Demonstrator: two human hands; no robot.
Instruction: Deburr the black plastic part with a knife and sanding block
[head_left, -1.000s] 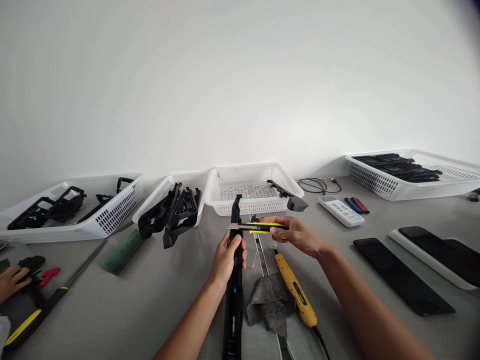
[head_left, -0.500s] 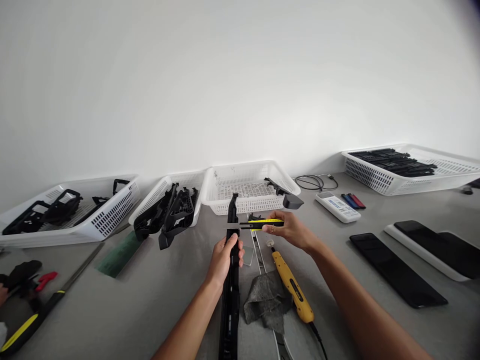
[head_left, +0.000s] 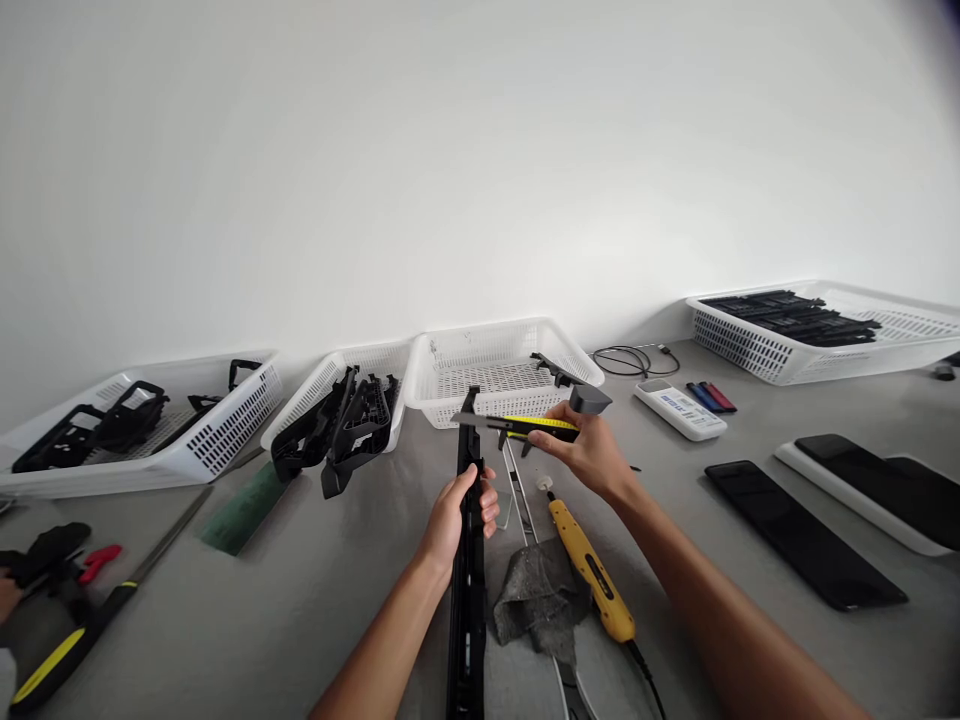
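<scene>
My left hand [head_left: 459,515] is wrapped round a long black plastic part [head_left: 468,600], its thumb on the top face. The part points away from me, its far end near the middle basket. My right hand [head_left: 586,445] grips a yellow and black utility knife [head_left: 541,428]. The knife's blade [head_left: 480,420] lies across the upper end of the part; whether it touches cannot be made out. Below the right hand are a yellow rotary tool [head_left: 592,570] with a cord and a grey cloth [head_left: 536,595].
White baskets stand along the wall: a left one [head_left: 202,455], a narrow one [head_left: 397,440], a middle one [head_left: 435,392], a right one [head_left: 787,370]. At right lie a white remote [head_left: 681,412] and a black phone-like slab [head_left: 806,535]. A file [head_left: 112,605] and another person's hand [head_left: 9,592] are at left.
My right hand has moved slightly up and right. The knife has tilted, its blade now nearer the part's far end. The left hand keeps its hold on the part.
</scene>
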